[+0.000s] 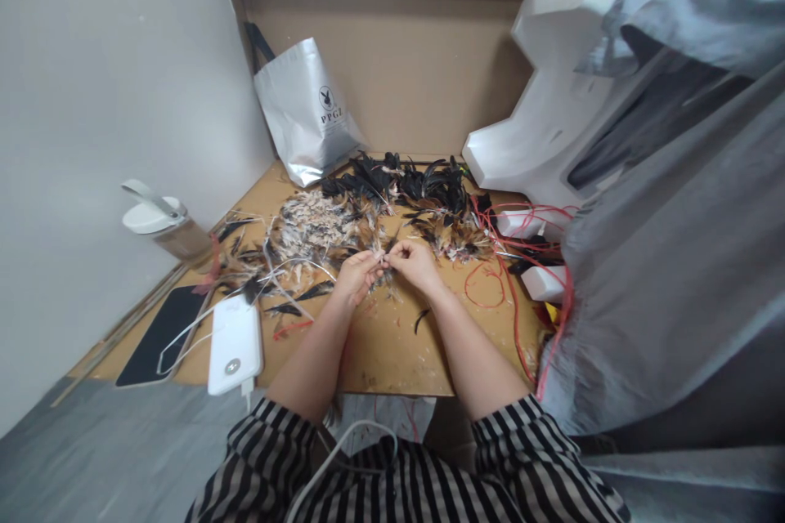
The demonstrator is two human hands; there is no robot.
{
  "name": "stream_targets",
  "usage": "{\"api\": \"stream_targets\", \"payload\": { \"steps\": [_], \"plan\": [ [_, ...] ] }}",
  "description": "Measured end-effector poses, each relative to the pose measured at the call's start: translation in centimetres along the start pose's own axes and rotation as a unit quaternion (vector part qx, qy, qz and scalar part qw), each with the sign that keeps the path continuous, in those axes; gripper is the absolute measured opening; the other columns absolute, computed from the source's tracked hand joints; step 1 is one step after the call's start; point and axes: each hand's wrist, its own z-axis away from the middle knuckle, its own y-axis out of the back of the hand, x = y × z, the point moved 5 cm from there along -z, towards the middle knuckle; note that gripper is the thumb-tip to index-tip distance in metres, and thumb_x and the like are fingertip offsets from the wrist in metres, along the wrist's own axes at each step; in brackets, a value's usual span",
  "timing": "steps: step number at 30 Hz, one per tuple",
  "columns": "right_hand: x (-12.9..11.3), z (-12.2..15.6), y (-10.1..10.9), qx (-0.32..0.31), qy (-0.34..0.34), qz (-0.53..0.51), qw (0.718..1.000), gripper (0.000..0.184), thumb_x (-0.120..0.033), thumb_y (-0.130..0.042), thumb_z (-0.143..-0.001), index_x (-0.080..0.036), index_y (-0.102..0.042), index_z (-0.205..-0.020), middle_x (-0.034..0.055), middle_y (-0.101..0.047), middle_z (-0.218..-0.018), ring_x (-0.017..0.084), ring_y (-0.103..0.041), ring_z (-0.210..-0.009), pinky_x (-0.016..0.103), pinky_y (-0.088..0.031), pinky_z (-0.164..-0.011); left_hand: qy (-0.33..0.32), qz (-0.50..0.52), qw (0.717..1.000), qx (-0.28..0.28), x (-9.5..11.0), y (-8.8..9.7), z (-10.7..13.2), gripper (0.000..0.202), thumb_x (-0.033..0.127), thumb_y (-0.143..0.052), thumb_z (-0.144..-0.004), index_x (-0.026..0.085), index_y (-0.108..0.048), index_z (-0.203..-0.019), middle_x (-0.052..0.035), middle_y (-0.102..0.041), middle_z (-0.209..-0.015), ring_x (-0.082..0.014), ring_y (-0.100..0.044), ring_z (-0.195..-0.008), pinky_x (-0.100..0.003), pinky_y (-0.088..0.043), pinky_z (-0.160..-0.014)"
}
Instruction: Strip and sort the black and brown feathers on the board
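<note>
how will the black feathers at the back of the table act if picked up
The black feathers are probably very light for their bulk, being thin plumes in loose clumps. They'd likely bend easily, as several visibly curve. Overlapping as they do, some may cling or drop.

Best passage: bare strip of tabletop (398, 359) between the forearms, open to the front edge, low scraps only. Ahead of the hands, blocked: pale feather pile (312, 225) beyond the left hand (357, 276), brown feathers (457, 237) beyond the right hand (415, 265), black feathers (429, 184) behind, then upright cardboard panel (429, 57). Left side obstructed by power bank (235, 343), white cable (184, 334) looping over dark slab, likely phone or tablet (163, 335); lidded cup (181, 239) farther out. Right: red string (516, 319) tangled, snag risk; grey cloth (662, 278) walls off that side.
</note>
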Motion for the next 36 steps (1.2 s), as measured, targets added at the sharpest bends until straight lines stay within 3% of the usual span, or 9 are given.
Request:
{"api": "stream_targets", "payload": {
  "steps": [5,10,13,16,22,30,36],
  "plan": [
    [-0.2,-0.1,0.0,-0.021,-0.025,-0.070,0.997,0.022,-0.035,-0.066,-0.061,-0.015,-0.060,-0.065,0.0015,-0.063,-0.061,0.011,-0.053,-0.055,0.023,-0.040,-0.056,-0.011,-0.007,1.000,0.000,0.0,0.1,-0.1,0.019,0.019,-0.075,-0.057,0.008,-0.065,-0.069,-0.0037,-0.063,-0.063,-0.0065,-0.058,-0.058,-0.013,-0.041,-0.049],
    [0.3,0.1,0.4,-0.036,-0.123,-0.142,0.981,0.031,-0.045,-0.068,-0.060,-0.015,-0.058,-0.062,-0.0050,-0.049,-0.044,0.005,-0.037,-0.039,0.019,-0.026,-0.041,-0.041,-0.016,0.999,0.021,0.4,0.0,0.0,0.024,0.022,-0.077,-0.053,0.009,-0.065,-0.068,-0.0036,-0.064,-0.065,-0.0082,-0.060,-0.062,-0.014,-0.041,-0.051],
    [0.6,0.3,0.1,-0.064,-0.162,-0.195,0.965,0.035,-0.048,-0.069,-0.059,-0.014,-0.058,-0.061,-0.0040,-0.050,-0.047,0.005,-0.036,-0.039,0.019,-0.023,-0.038,-0.055,-0.040,0.998,0.017,0.5,-0.2,0.1,0.026,0.026,-0.078,-0.052,0.009,-0.065,-0.068,-0.0036,-0.065,-0.065,-0.0086,-0.060,-0.061,-0.016,-0.041,-0.052],
    [0.8,0.2,-0.3,-0.073,-0.167,-0.241,0.953,0.035,-0.046,-0.071,-0.056,-0.014,-0.059,-0.064,-0.0027,-0.054,-0.052,0.004,-0.036,-0.040,0.018,-0.023,-0.038,-0.065,-0.072,0.995,0.018,0.4,-0.3,0.1,0.025,0.028,-0.076,-0.053,0.010,-0.066,-0.068,-0.0036,-0.065,-0.064,-0.0092,-0.060,-0.060,-0.017,-0.042,-0.053],
    [1.0,0.0,-0.2,-0.026,-0.166,-0.264,0.950,0.031,-0.038,-0.074,-0.052,-0.013,-0.058,-0.060,-0.0034,-0.050,-0.046,0.004,-0.034,-0.039,0.017,-0.023,-0.037,-0.069,-0.107,0.992,0.025,0.2,-0.1,-0.1,0.025,0.029,-0.077,-0.053,0.011,-0.065,-0.065,-0.0027,-0.064,-0.062,-0.0118,-0.061,-0.062,-0.018,-0.043,-0.053],
    [0.9,0.0,-0.1,-0.015,-0.175,-0.306,0.936,0.031,-0.035,-0.075,-0.050,-0.014,-0.055,-0.060,-0.0047,-0.048,-0.048,0.003,-0.035,-0.039,0.017,-0.021,-0.036,-0.045,-0.084,0.995,0.014,0.1,-0.3,0.2,0.026,0.027,-0.076,-0.054,0.010,-0.064,-0.070,-0.0034,-0.064,-0.065,-0.0114,-0.062,-0.063,-0.017,-0.044,-0.053],
    [0.8,0.0,0.0,-0.014,-0.156,-0.291,0.944,0.029,-0.036,-0.073,-0.053,-0.015,-0.053,-0.057,-0.0066,-0.043,-0.041,0.004,-0.033,-0.037,0.018,-0.021,-0.038,-0.015,-0.044,0.999,0.018,0.0,0.1,0.2,0.024,0.025,-0.075,-0.059,0.010,-0.063,-0.074,-0.0055,-0.066,-0.073,-0.0128,-0.065,-0.065,-0.016,-0.043,-0.049]
  ]
}}
